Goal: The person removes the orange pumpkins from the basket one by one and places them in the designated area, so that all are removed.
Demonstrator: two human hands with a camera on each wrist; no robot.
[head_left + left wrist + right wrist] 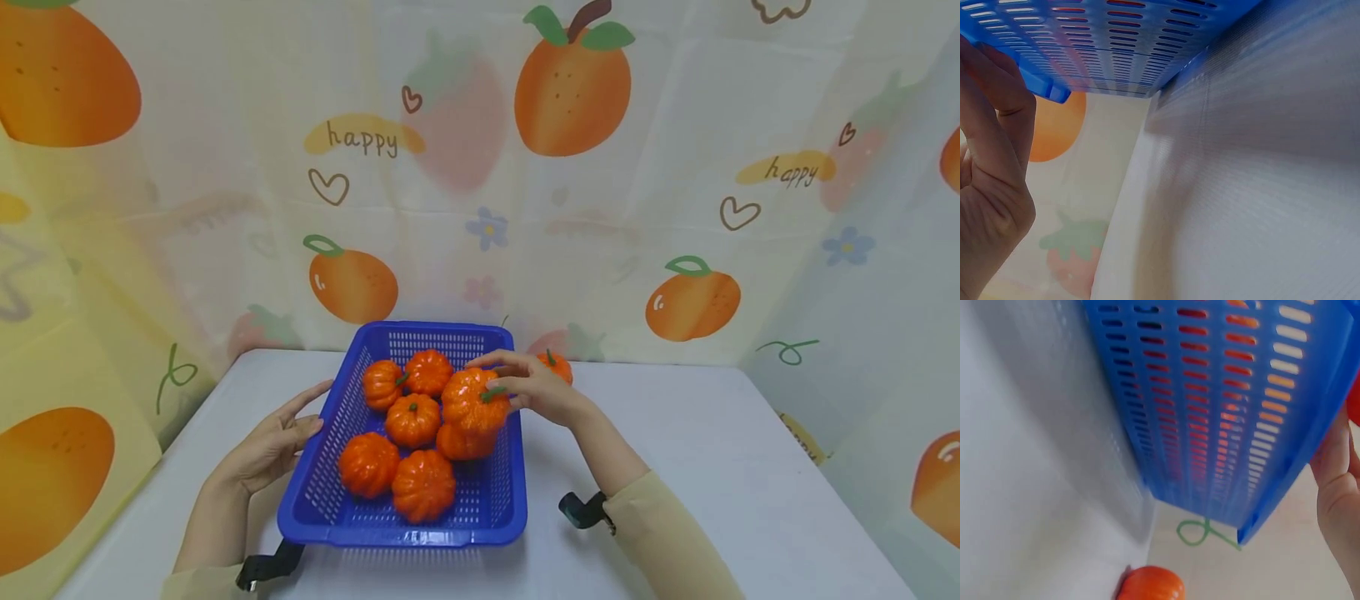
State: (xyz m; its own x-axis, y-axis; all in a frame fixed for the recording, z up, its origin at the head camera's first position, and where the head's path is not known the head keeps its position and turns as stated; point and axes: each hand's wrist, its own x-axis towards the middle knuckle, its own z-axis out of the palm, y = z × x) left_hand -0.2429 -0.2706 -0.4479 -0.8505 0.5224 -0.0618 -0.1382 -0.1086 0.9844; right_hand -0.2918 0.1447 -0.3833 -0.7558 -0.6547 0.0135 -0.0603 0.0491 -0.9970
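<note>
A blue plastic basket (401, 536) with slotted walls stands on the white table, holding several small orange pumpkins (423, 486). My right hand (543, 390) reaches over the basket's right rim and grips a larger-looking orange pumpkin (467, 402) with a green stem, above another pumpkin (467, 443). In the right wrist view only an edge of the gripped pumpkin (1354, 403) shows. At the left rim, my left hand (262, 446) touches the basket with fingers extended and thumb against its side. The left wrist view shows those fingers (1013, 103) beside the slotted wall.
One more pumpkin (556, 367) sits on the table (675, 467) behind the right hand, outside the basket. A fruit-printed curtain (480, 233) hangs along the table's back edge. Dark wrist camera mounts (583, 510) stick out from both cuffs.
</note>
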